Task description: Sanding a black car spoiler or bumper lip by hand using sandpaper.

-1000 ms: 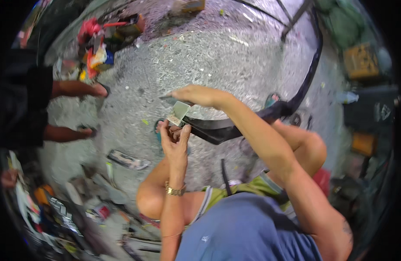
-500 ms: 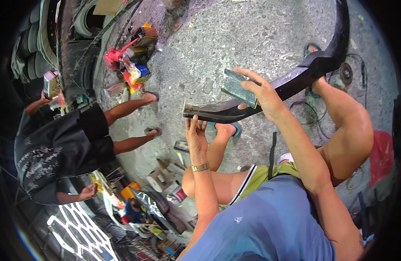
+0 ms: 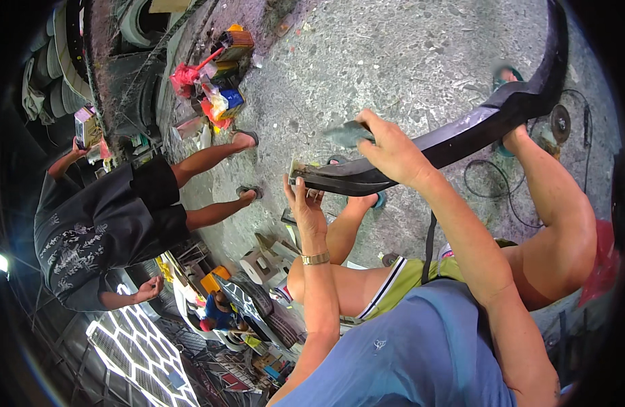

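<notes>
While crouched over the concrete floor (image 3: 407, 61), I hold a long black curved trim piece (image 3: 461, 136) across my knees; it runs from the upper right down to its near end just above my left hand (image 3: 304, 203).

Left hand: fingers (image 3: 293, 193) raised against the cut end of the piece, touching its underside and a pale edge there. Whether they pinch anything I cannot tell; they look loosely curled, steadying.

Right hand (image 3: 394, 152): on top of the piece, fingers closed on a small grey-green pad or sheet (image 3: 348, 133), pressed at the upper surface near the end.

Surface of the piece: dull, with pale streaks along the stretch to the right of my hand. By my judgement, work on the near end is under way and not finished; the far stretch toward the upper right looks dark and even, so I cannot say if it has been treated.

Surroundings: a black cable (image 3: 489, 186) loops on the floor beside my right leg, with a round disc tool (image 3: 560, 123) near it. A person in dark clothes (image 3: 102, 217) stands well apart at left. Loose clutter (image 3: 272, 258) lies below my left wrist.
</notes>
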Demonstrator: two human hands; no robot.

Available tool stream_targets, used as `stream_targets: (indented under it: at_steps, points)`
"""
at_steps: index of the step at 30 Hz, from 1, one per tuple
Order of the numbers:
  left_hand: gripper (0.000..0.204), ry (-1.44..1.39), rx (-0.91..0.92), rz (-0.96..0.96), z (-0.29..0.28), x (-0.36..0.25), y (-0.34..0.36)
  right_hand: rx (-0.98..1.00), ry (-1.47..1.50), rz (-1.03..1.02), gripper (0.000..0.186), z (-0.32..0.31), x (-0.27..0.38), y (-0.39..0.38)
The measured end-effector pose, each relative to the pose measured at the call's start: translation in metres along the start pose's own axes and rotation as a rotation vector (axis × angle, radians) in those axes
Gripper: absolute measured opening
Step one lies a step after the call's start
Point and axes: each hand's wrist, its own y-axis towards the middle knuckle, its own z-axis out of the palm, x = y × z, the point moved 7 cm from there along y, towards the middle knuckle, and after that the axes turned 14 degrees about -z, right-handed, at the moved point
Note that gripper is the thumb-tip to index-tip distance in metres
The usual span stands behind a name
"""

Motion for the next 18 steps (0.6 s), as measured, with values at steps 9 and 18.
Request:
stream_targets:
  at_steps: [9, 18]
  points:
    - [0.070, 0.155, -0.122, 0.156, -0.001, -0.020, 0.002, 0.082, -0.094, -0.080, 0.042, 0.024, 0.017, -0.012]
    - [0.083, 0.041, -0.094, 0.023, -0.002, 0.000, 0.005, -0.038, -0.102, -0.295, 0.036, -0.005, 0.079, -0.026]
